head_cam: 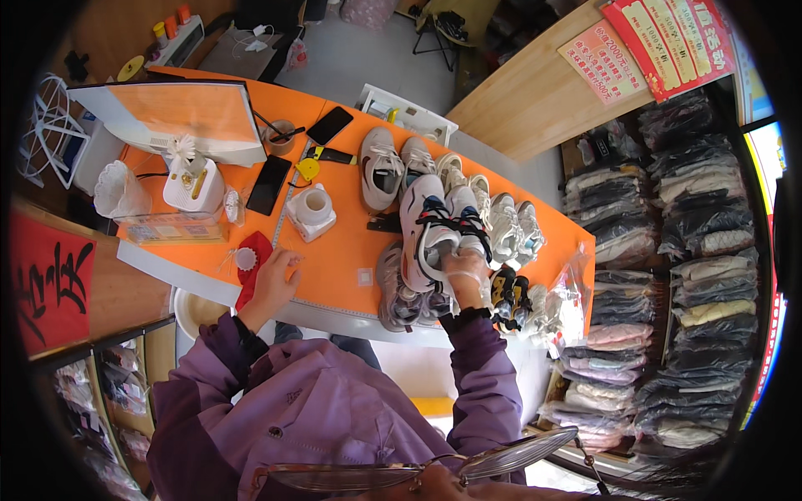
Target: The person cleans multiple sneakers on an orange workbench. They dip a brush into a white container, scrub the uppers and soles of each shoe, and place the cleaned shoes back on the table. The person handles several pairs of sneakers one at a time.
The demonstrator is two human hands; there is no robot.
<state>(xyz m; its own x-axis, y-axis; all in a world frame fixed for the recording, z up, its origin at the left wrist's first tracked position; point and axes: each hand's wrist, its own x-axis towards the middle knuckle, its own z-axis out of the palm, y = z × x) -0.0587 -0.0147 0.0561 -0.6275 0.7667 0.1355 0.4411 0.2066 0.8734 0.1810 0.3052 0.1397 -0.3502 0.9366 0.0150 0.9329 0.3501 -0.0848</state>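
Observation:
My right hand (pixel 467 272) grips a pair of white sneakers (pixel 429 219) with dark straps and red and blue accents by the heel openings. They overlap other shoes in the view. Over the orange counter (pixel 335 275) hovers my left hand (pixel 276 285), fingers loosely apart and nothing in it. Close to it lies a red cloth (pixel 254 275) with a white ribbed cap (pixel 245 258) on it. An open white plastic bottle (pixel 313 213) stands farther back. Grey sneakers (pixel 398 291) sit near the front edge, beside the held pair.
White sneakers with a dark swoosh (pixel 380 169) and several other pairs, including black-and-yellow shoes (pixel 510 294), line the counter's right. A monitor (pixel 182 122), two phones (pixel 268 185) and a yellow tape measure (pixel 308 168) are at left. Behind the counter, a white drawer (pixel 410 116) stands open.

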